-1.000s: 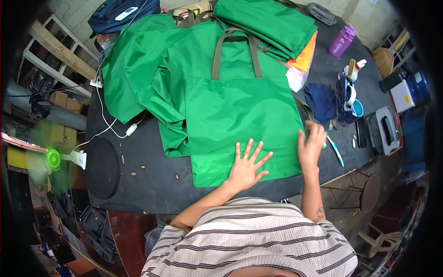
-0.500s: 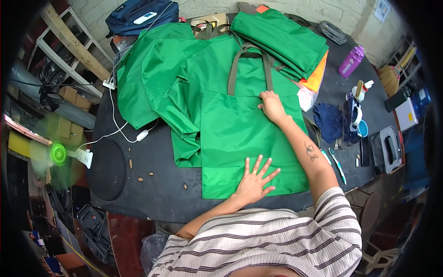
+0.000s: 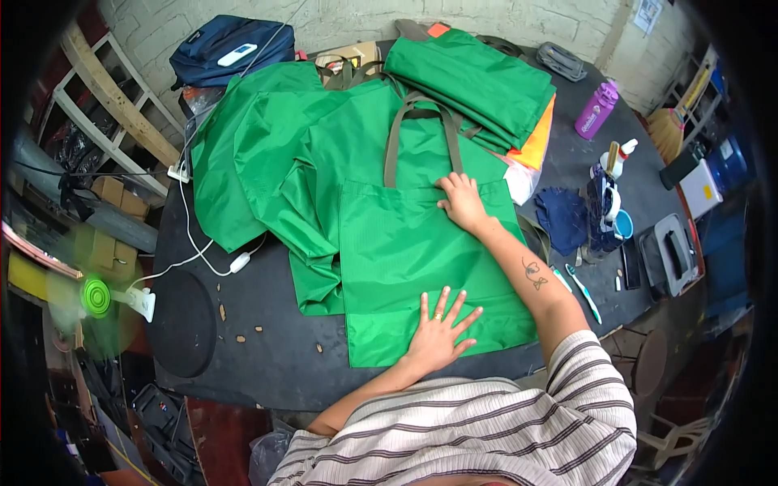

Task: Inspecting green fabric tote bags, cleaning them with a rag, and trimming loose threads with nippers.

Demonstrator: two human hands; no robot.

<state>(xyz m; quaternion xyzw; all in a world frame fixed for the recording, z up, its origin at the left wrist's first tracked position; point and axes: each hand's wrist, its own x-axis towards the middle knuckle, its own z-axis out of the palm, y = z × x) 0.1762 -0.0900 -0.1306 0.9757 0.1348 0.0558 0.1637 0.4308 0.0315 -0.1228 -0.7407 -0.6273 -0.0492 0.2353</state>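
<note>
- The green bag [image 3: 397,251] is laid out on the black table [image 3: 267,373], at the frame's centre.
- The left hand [image 3: 438,340] is placed on its lower part, fingers spread, nothing grasped.
- The right hand [image 3: 465,202] is set at its top edge by the strap [image 3: 452,150], fingers curled; whether cloth is pinched cannot be told.
- A purple bottle [image 3: 596,111] is seen at upper right.

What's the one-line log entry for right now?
left hand: flat on green bag, lower part | right hand: on bag's top edge, near handle | right of bag: navy cloth
</note>
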